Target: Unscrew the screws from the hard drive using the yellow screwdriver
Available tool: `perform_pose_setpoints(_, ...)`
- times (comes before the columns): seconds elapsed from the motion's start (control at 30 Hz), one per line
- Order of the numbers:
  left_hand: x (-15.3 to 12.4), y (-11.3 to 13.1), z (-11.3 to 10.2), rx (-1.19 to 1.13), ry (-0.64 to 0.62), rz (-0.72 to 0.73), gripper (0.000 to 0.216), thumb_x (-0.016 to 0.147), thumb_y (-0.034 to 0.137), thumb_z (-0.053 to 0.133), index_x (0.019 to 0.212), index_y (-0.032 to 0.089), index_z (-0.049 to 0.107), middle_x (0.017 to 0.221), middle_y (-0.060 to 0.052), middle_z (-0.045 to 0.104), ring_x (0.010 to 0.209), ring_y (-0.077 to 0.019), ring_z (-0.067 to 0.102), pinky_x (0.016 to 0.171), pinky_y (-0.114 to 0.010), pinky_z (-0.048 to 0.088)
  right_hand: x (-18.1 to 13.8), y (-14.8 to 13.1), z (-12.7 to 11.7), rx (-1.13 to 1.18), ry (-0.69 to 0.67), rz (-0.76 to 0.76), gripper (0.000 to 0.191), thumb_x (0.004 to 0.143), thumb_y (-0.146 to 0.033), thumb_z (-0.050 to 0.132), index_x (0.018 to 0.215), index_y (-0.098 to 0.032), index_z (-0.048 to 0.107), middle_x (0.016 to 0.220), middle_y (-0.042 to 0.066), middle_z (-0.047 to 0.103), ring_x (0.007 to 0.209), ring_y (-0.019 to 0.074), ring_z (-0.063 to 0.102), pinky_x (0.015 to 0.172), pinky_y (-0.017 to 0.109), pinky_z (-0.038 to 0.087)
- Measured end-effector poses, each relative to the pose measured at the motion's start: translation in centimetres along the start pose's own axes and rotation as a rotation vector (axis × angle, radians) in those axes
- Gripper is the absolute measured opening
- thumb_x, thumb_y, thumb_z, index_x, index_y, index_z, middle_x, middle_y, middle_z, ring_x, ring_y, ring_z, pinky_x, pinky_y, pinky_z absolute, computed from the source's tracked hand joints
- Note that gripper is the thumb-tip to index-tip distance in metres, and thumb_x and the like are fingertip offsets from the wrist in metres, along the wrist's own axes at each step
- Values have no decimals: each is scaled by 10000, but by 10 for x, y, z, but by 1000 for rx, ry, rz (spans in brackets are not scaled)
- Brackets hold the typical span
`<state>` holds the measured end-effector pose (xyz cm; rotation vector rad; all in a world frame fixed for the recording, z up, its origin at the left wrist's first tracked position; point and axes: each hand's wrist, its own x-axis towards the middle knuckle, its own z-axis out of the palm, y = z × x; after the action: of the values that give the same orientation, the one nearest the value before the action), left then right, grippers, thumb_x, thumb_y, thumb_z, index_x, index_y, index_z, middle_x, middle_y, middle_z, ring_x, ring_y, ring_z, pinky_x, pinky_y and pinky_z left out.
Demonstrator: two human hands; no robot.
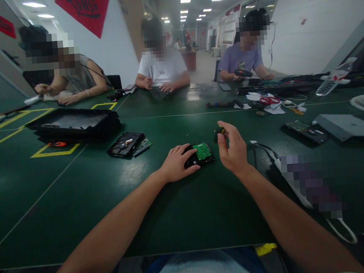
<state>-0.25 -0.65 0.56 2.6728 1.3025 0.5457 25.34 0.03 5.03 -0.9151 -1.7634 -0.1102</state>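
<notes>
A black hard drive with a green circuit board lies on the table in front of me. My left hand holds it down from the left, thumb along the near edge and fingers over the top. In my right hand is a screwdriver with a dark and yellow handle, pinched between thumb and fingers. Its thin shaft slants down to the drive's right side; whether the tip sits in a screw is too small to tell. Left of my hands lies another black drive beside a loose circuit board.
A black tray stands at the left. To the right are a third drive, a grey metal box, a white power strip with its cable, and a tilted plastic bottle. Three people sit working across the green table.
</notes>
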Motion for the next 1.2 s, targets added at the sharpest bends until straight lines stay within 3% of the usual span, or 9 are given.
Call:
perform_pose_setpoints(0.17, 0, -1, 1, -2, -1, -5, 754, 962, 680, 613, 1571, 244, 532, 1628, -187, 450, 1458, -426, 440, 1172, -616, 379, 2, -1, -3, -47, 61, -16, 324, 1016, -369, 672, 1319, -275, 604, 1208, 120, 627, 1126, 291, 639, 839, 443, 633)
perform_pose_setpoints(0.4, 0, -1, 1, 1, 7, -7, 753, 960, 690, 608, 1566, 247, 540, 1624, -181, 457, 1446, -417, 452, 1172, -611, 382, -1, 2, 0, -9, -21, 10, 398, 1078, -295, 501, 1475, -291, 526, 1376, 128, 645, 1161, 289, 679, 928, 483, 629)
perform_pose_setpoints(0.63, 0, 1, -1, -9, -4, -13, 742, 964, 680, 609, 1566, 253, 531, 1630, -183, 449, 1458, -421, 442, 1176, -617, 374, -4, 4, 2, -12, -11, 19, 418, 1046, -317, 595, 1456, -286, 520, 1353, 119, 667, 1098, 273, 711, 896, 458, 638)
perform_pose_setpoints(0.93, 2, 7, -7, -52, 5, -53, 795, 939, 694, 629, 1542, 196, 486, 1589, -197, 507, 1452, -396, 475, 1185, -578, 382, -4, 10, 2, 0, 136, 116, 505, 1045, -373, 589, 1514, -263, 437, 1331, 150, 650, 1006, 265, 711, 854, 480, 641)
perform_pose_setpoints(1.07, 2, 19, -6, -17, 33, -178, 863, 927, 694, 638, 1570, 158, 424, 1551, -217, 542, 1418, -413, 512, 1163, -566, 399, -4, 13, 0, -72, 159, 130, 524, 1033, -401, 602, 1514, -242, 465, 1276, 149, 634, 913, 245, 686, 798, 465, 644)
perform_pose_setpoints(1.2, -5, 41, -9, 62, 65, -360, 980, 918, 817, 535, 1571, 100, 397, 1525, -302, 525, 1367, -494, 529, 1070, -614, 445, -2, 10, -2, -92, 151, 123, 498, 1020, -393, 631, 1475, -229, 513, 1236, 140, 633, 913, 250, 672, 795, 472, 631)
